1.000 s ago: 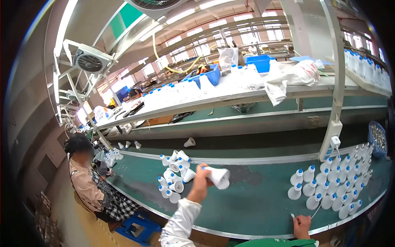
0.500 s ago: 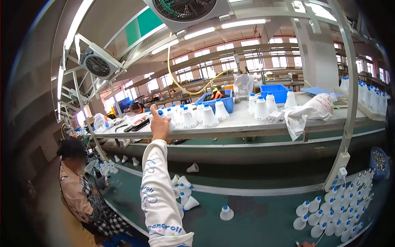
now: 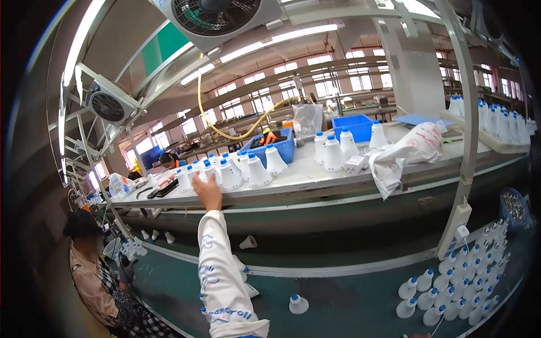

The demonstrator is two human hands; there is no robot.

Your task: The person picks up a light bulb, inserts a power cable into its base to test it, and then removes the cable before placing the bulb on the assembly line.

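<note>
My left hand [image 3: 208,194], in a white printed sleeve, reaches to the front edge of the raised white bench. Its fingers are apart, right against a group of white cone-shaped housings with blue caps [image 3: 230,176]; the hand partly covers the nearest ones, and no firm hold shows. Only a sliver of my right hand [image 3: 420,336] shows at the bottom edge, its fingers hidden. Near it, many similar white cones [image 3: 434,315] stand in rows on the green belt. A single capped cone [image 3: 298,305] stands alone mid-belt.
On the bench are blue bins [image 3: 352,128], several more cones [image 3: 333,155] and a white plastic bag [image 3: 411,155]. A person [image 3: 87,259] sits at the left beside the belt. A metal post [image 3: 465,169] rises at the right; a fan [image 3: 217,14] hangs overhead.
My left hand has lowered from above the bench to the capped cones, its raised finger now down among them. The view has shifted, moving the scene leftward.
</note>
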